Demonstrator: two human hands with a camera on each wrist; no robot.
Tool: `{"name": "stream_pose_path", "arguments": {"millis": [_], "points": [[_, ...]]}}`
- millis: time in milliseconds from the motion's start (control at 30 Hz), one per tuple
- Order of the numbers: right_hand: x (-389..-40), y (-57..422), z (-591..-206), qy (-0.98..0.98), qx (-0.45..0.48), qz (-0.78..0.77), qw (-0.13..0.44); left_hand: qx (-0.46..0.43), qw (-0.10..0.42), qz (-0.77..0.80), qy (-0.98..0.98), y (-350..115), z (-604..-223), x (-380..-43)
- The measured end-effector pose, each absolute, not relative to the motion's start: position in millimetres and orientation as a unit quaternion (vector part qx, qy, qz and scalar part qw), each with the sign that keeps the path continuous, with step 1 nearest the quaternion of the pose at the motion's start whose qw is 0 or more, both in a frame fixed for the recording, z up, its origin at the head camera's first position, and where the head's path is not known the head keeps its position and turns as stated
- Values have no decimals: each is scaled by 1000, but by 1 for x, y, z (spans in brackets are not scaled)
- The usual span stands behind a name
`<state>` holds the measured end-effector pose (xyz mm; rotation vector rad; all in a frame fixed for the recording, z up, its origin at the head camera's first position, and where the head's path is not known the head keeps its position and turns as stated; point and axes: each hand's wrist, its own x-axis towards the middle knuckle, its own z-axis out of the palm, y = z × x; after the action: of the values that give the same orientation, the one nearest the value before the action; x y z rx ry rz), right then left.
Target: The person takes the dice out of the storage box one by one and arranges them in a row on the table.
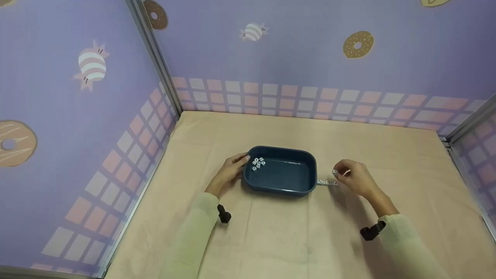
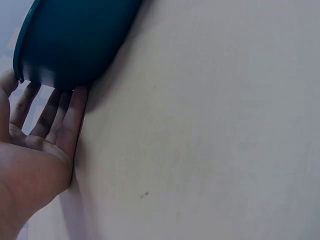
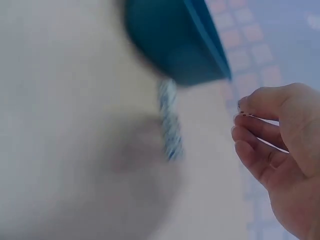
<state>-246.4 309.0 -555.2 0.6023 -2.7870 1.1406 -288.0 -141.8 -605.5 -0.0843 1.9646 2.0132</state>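
A dark blue rectangular dish (image 1: 286, 176) sits on the cloth-covered table, with several white dice (image 1: 258, 164) loose at its left end. My left hand (image 1: 229, 171) holds the dish's left end, thumb at the rim and fingers against the outer wall (image 2: 65, 60). To the right of the dish, my right hand (image 1: 357, 179) pinches one die (image 1: 335, 171) between thumb and fingertips, raised over the table. Below it a straight row of dice (image 1: 328, 182) runs rightward from the dish's right side; this row is blurred in the right wrist view.
A pale cloth (image 1: 279, 236) covers the table. Patterned purple panels (image 1: 302, 66) rise at the back, left and right, joined by metal posts (image 1: 157, 58). Each wrist carries a small black mount (image 1: 372, 231).
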Motion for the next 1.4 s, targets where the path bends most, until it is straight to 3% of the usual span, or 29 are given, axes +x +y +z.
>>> {"name": "stream_pose_path", "arguments": {"millis": [500, 1400], "points": [[-233, 340, -598, -930, 147, 336, -8, -29, 152, 698, 700, -140, -606, -289], [-232, 332, -611, -922, 112, 370, -18, -20, 131, 687, 714, -140, -610, -291]]}}
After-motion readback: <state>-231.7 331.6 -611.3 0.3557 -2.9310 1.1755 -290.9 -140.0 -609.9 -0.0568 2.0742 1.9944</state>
